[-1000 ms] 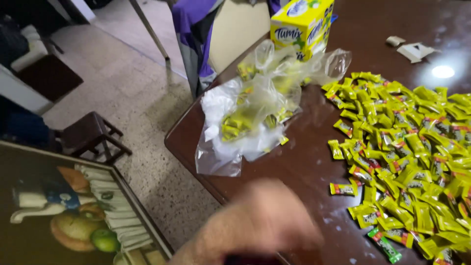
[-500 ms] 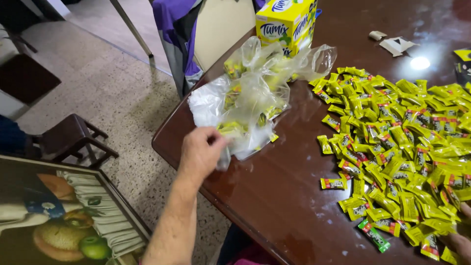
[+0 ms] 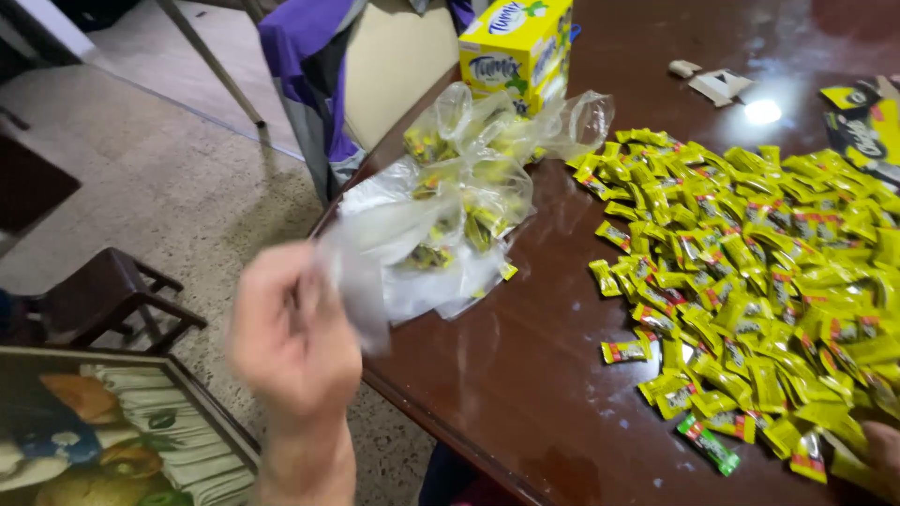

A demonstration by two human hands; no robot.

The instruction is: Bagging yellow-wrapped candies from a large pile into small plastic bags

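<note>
1. Head view, looking down on a dark polished wooden table. My left hand is raised off the table's near-left edge, blurred, fingers pinched together on a clear empty plastic bag.
2. That bag hangs from the fingers, just in front of a heap of clear bags filled with candy lying near the table's left edge.
3. My right hand shows only at the lower right corner, resting at the edge of the candy; I cannot tell whether it grips anything.
4. A wide spread of loose yellow wrapped candies covers the table's right side.
5. A yellow carton stands behind the bag heap.
6. On the floor at left: a dark wooden stool and a framed painting.
</note>
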